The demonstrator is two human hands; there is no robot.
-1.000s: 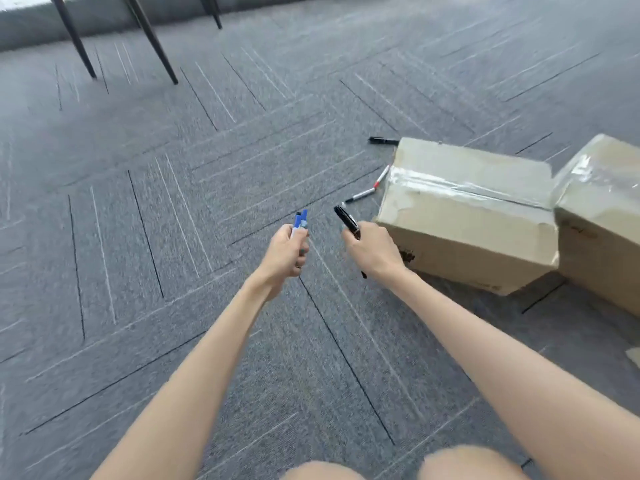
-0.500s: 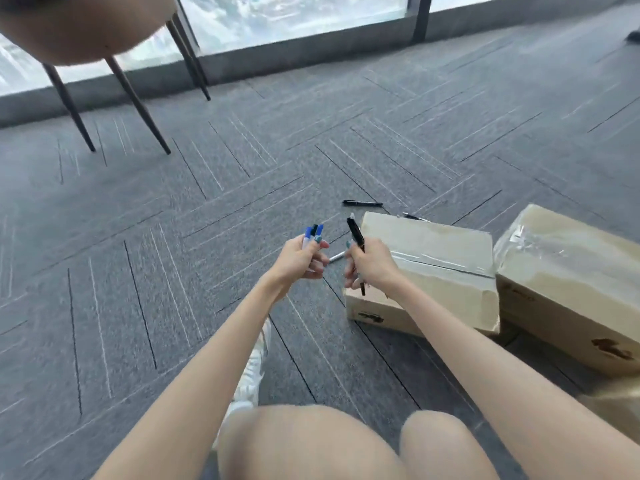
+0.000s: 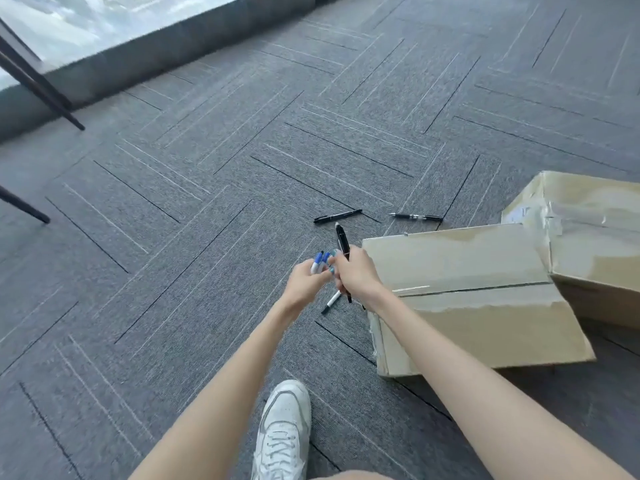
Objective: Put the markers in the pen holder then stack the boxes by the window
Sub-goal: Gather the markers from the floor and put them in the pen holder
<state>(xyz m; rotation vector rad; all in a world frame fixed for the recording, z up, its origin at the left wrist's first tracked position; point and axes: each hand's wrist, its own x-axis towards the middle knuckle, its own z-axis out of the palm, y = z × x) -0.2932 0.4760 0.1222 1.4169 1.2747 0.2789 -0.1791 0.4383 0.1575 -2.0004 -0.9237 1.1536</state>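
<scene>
My left hand [image 3: 306,280] is closed around blue-capped markers [image 3: 319,261]. My right hand [image 3: 355,273] grips a black marker [image 3: 343,242] upright, touching the left hand. A white marker with a black cap [image 3: 330,303] lies on the carpet just below my hands. Two black pens [image 3: 337,216] [image 3: 415,216] lie farther out on the floor. A taped cardboard box [image 3: 467,289] sits right of my hands, with a second box [image 3: 588,237] behind it. No pen holder is in view.
Grey carpet tiles cover the floor. A window with a low sill [image 3: 138,53] runs along the top left. Dark chair legs [image 3: 38,88] stand at the far left. My white shoe [image 3: 285,434] rests on the floor below my arms.
My hands have come together until they touch. The view has swung, so the boxes now sit lower right and the window upper left. My shoe has come into view.
</scene>
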